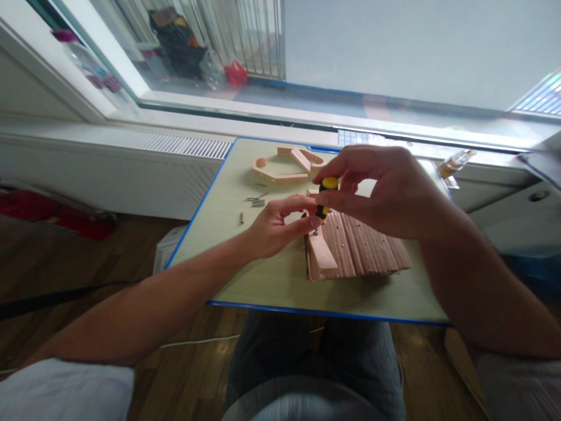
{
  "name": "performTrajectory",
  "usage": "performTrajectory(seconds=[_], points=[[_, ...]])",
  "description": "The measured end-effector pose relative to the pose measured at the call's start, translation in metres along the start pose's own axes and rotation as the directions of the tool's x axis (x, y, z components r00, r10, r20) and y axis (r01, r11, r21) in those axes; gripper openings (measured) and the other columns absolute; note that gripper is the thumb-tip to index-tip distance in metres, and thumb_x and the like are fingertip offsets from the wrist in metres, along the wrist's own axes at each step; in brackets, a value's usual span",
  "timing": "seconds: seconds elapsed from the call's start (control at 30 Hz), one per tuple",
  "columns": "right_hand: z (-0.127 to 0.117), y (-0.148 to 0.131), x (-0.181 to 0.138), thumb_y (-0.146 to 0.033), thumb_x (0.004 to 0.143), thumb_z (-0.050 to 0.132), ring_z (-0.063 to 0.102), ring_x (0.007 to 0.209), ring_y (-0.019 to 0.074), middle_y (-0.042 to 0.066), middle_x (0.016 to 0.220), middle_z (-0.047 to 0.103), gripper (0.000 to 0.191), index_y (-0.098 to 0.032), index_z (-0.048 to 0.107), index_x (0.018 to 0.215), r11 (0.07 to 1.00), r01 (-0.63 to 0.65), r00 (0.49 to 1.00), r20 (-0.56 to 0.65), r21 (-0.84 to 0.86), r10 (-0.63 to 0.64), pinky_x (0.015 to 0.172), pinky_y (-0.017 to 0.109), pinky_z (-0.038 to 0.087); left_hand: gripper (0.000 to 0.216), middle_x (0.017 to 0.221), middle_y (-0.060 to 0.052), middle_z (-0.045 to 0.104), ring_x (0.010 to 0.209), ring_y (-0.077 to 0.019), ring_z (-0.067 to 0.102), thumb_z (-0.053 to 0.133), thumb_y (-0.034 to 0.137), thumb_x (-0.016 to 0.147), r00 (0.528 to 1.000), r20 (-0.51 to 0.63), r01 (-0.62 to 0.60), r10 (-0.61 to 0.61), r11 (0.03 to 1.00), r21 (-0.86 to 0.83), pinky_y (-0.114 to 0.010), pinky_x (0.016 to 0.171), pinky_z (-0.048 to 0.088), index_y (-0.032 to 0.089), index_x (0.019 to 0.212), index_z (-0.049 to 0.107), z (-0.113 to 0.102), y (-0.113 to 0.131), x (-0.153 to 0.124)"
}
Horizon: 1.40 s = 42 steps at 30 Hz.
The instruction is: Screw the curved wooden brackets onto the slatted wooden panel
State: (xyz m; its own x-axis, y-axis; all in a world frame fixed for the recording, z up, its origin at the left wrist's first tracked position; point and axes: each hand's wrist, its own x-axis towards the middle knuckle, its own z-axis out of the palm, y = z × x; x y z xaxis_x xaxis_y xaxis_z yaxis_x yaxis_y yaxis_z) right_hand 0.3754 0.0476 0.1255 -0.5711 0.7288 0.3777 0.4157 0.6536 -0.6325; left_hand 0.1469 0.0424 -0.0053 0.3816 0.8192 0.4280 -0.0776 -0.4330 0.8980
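A short yellow-and-black screwdriver [328,184] stands nearly upright in the middle of the head view. My right hand [381,187] grips its handle from above with thumb and fingers. Lower down, my left hand [283,225] pinches around the screwdriver near its shaft. Its tip points at a screw [315,233] in a pale wooden piece [323,255]. That piece lies along the left edge of a brown ribbed block [366,248], which has small dots on its top. My fingers partly hide the wooden piece's far end.
Bent wooden pieces [284,178] lie at the back of the blue-edged table [263,280]. Several loose screws or pins [258,202] sit left of my hands, with a single one [242,218] nearer. A radiator [175,169] and window stand behind; a clear packet [456,164] is at right.
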Motion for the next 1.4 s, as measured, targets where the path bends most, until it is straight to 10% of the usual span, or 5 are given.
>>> performTrajectory(seconds=[0.7, 1.07, 1.4], points=[[0.014, 0.008, 0.005, -0.055, 0.087, 0.090, 0.040, 0.066, 0.0144, -0.004, 0.068, 0.050, 0.056, -0.027, 0.045, 0.070, 0.981, 0.030, 0.985, -0.159, -0.193, -0.061, 0.064, 0.037, 0.035, 0.023, 0.101, -0.004, 0.083, 0.095, -0.0175, 0.074, 0.092, 0.041, 0.093, 1.000, -0.021, -0.005, 0.006, 0.998, 0.055, -0.033, 0.093, 0.060, 0.023, 0.106, 0.087, 0.004, -0.002, 0.000], [-0.003, 0.006, 0.002, -0.036, 0.093, 0.086, 0.069, 0.080, 0.0182, 0.007, 0.111, 0.082, 0.024, -0.023, 0.085, 0.113, 0.999, -0.006, 1.000, 0.010, 0.048, 0.006, 0.072, 0.036, 0.058, 0.023, 0.115, -0.004, 0.088, 0.104, -0.0180, 0.078, 0.091, 0.041, 0.095, 0.999, -0.032, 0.027, -0.029, 0.998, -0.062, -0.033, 0.097, 0.062, 0.030, 0.115, 0.090, 0.002, -0.007, 0.001], [-0.001, 0.011, 0.003, -0.030, 0.096, 0.082, 0.073, 0.081, 0.0207, 0.007, 0.102, 0.082, 0.018, -0.021, 0.088, 0.111, 0.994, -0.017, 1.000, -0.004, 0.109, 0.018, 0.072, 0.039, 0.062, 0.024, 0.116, -0.006, 0.088, 0.101, -0.0185, 0.079, 0.085, 0.044, 0.100, 0.996, 0.007, 0.084, -0.084, 0.994, -0.067, -0.035, 0.097, 0.062, 0.030, 0.119, 0.090, 0.001, 0.000, 0.001]])
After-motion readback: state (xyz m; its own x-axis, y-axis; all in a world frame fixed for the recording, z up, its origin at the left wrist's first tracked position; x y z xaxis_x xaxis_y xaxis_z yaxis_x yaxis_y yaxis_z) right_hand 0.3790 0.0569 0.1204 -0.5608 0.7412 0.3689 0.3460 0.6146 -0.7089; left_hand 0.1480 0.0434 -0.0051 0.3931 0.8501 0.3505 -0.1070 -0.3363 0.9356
